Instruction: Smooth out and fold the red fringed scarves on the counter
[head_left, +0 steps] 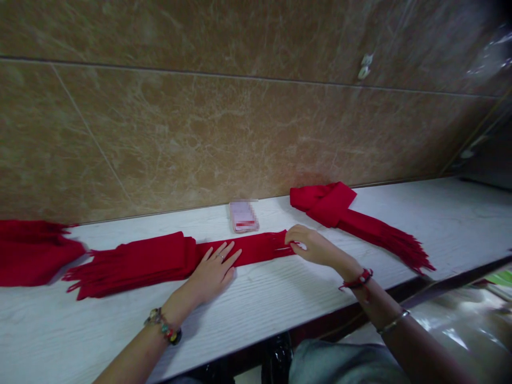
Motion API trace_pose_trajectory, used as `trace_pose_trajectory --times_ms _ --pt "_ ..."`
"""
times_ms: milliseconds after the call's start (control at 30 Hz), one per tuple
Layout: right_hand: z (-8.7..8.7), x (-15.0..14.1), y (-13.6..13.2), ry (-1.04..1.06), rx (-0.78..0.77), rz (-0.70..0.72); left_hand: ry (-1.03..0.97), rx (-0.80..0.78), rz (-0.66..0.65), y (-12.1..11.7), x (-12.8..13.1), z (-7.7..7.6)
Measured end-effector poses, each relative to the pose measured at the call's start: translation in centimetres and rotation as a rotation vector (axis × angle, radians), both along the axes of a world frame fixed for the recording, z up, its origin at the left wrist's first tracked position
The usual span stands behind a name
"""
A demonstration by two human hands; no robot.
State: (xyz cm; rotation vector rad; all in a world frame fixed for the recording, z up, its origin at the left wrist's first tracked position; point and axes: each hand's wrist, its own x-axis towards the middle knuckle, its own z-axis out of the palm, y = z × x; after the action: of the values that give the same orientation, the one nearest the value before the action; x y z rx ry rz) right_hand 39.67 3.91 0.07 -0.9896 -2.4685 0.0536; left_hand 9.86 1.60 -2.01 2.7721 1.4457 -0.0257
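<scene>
One red cloth strip lies flat on the desk, running right from a folded red stack to its fringe. I have the left hand laid across it from near left, fingers spread wide, probably to keep the cloth straight. The right hand comes in from near right, fingers curled narrow at the fringe; I can't tell whether they grip threads. On the far side sits a small packet, with a folded scarf to its right.
</scene>
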Motion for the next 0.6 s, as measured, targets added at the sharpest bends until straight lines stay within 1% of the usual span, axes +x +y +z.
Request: trace_pose_trajectory --times_ms 67,167,233,400,500,600 --pt "-0.1 -1.3 -0.1 -0.062 -0.027 0.032 0.007 0.0 0.001 0.0 0.0 0.1" --pt "-0.6 -1.7 0.1 -0.201 -0.068 -0.027 0.029 -0.001 0.003 -0.1 0.1 0.3" --pt "-1.0 -0.8 0.4 -0.25 -0.074 -0.091 0.043 0.005 -0.001 -0.2 0.2 0.5" --pt "-1.6 2.6 1.0 -0.304 -0.085 -0.211 0.04 0.012 -0.006 -0.2 0.2 0.6" --pt "-1.3 3.4 1.2 -0.222 -0.07 -0.227 0.021 -0.002 0.003 -0.3 0.2 0.6" --pt "-0.8 2.2 1.0 -0.05 -0.021 -0.155 0.017 -0.02 0.012 -0.3 0.3 0.6"
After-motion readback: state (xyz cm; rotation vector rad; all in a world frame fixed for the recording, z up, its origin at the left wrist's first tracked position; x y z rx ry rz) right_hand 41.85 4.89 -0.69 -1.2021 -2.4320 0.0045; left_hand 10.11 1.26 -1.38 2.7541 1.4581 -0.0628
